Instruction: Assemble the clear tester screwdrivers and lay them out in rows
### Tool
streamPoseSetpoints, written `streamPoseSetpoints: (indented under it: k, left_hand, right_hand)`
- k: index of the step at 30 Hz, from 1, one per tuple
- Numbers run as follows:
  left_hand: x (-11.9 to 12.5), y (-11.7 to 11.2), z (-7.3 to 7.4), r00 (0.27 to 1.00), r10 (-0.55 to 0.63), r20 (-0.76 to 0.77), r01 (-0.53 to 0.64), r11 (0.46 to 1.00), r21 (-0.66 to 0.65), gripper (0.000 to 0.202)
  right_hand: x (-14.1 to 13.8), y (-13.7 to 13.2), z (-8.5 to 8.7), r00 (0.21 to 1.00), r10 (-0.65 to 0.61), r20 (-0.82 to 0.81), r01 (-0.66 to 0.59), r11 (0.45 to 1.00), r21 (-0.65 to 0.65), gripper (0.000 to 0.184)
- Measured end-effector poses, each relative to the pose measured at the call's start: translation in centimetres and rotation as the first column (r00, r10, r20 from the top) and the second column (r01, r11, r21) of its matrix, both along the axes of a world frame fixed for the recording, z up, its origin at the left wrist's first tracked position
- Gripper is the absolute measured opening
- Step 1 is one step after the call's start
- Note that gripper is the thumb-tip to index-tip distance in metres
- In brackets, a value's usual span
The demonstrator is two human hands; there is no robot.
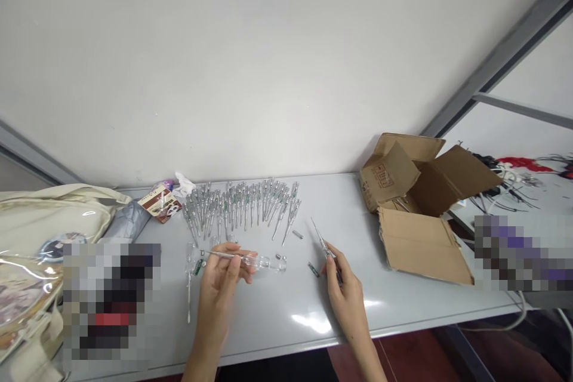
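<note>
My left hand [224, 277] is closed around the metal shaft of a tester screwdriver [264, 262]; its clear handle points right and looks hollow. In my right hand [344, 280], pinched between the fingers, is a slim pointed metal tool [321, 240] that looks like tweezers, tip up and left. Between the hands lie a small green part [313, 270], a short metal piece [298, 234] and tiny metal bits [280, 256]. Another tester screwdriver [188, 292] lies left of my left hand, near a second green part [198, 267].
Several clear-handled screwdrivers [244, 203] lie in rows at the back of the grey table [268, 334]. An open cardboard box [425, 245] stands at right. On the left are a cream bag [54, 209], a grey bundle [129, 221] and a small packet [160, 203].
</note>
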State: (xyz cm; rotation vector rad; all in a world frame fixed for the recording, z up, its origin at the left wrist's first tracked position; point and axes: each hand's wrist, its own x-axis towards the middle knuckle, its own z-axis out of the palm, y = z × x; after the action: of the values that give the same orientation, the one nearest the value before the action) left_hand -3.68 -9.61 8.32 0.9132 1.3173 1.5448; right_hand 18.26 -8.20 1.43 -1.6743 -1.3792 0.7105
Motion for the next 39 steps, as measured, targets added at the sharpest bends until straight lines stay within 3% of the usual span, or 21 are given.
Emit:
streamPoseSetpoints:
  k: [5, 9, 11, 15, 17, 21, 25, 29, 31, 35, 39]
  left_hand:
    - [0.4, -0.2, -0.5, 0.997, 0.043, -0.062, -0.045, 0.999, -0.025, 0.032]
    - [0.4, -0.9, -2.1, 0.945, 0.093, -0.314, -0.086, 0.996, 0.036, 0.023]
    - [0.3, -1.4, -3.3, 0.849, 0.113, -0.516, -0.062, 0.991, 0.116, 0.020]
    - [0.3, -2.0, -5.8, 0.572, 0.107, -0.813, 0.141, 0.964, 0.226, 0.030]
    - [0.5, -2.1, -6.6, 0.496, 0.067, -0.866, 0.226, 0.953, 0.203, 0.036]
    - [1.0, -2.0, -7.3, 0.410, -0.024, -0.912, 0.320, 0.940, 0.119, 0.039]
    - [1.1, -1.9, -7.4, 0.371, -0.100, -0.923, 0.333, 0.943, 0.032, 0.044]
    - [0.9, -2.0, -7.2, 0.337, -0.137, -0.931, 0.337, 0.941, -0.017, 0.049]
    - [0.8, -2.1, -7.0, 0.321, -0.142, -0.936, 0.347, 0.937, -0.023, 0.047]
    - [0.7, -2.6, -6.6, 0.312, -0.134, -0.941, 0.342, 0.940, -0.021, 0.046]
    - [0.7, -3.5, -6.6, 0.344, -0.125, -0.930, 0.312, 0.950, -0.012, 0.045]
  right_hand:
    - [-0.1, 0.2, -0.4, 0.998, -0.020, 0.053, 0.021, 1.000, -0.007, 0.047]
    - [0.0, 0.5, -0.5, 1.000, 0.011, 0.028, -0.009, 0.999, -0.042, 0.047]
    - [0.1, 0.7, -0.5, 1.000, 0.006, 0.028, -0.005, 0.998, -0.056, 0.046]
    - [1.0, 1.2, -0.7, 0.987, -0.077, 0.139, 0.071, 0.996, 0.050, 0.047]
    - [2.0, 1.6, -1.1, 0.966, -0.108, 0.233, 0.076, 0.987, 0.142, 0.048]
    - [4.0, 2.5, -2.4, 0.911, -0.165, 0.377, 0.052, 0.955, 0.292, 0.048]
    - [4.3, 3.1, -3.2, 0.861, -0.190, 0.472, 0.016, 0.937, 0.349, 0.048]
    - [3.5, 2.3, -2.5, 0.825, -0.260, 0.502, 0.072, 0.929, 0.362, 0.046]
    - [3.0, 1.1, -2.0, 0.853, -0.199, 0.483, 0.041, 0.947, 0.318, 0.040]
    - [1.9, -1.6, -1.9, 0.927, 0.067, 0.370, -0.129, 0.981, 0.146, 0.031]
    - [0.7, -2.3, -2.1, 0.963, 0.112, 0.245, -0.128, 0.991, 0.050, 0.019]
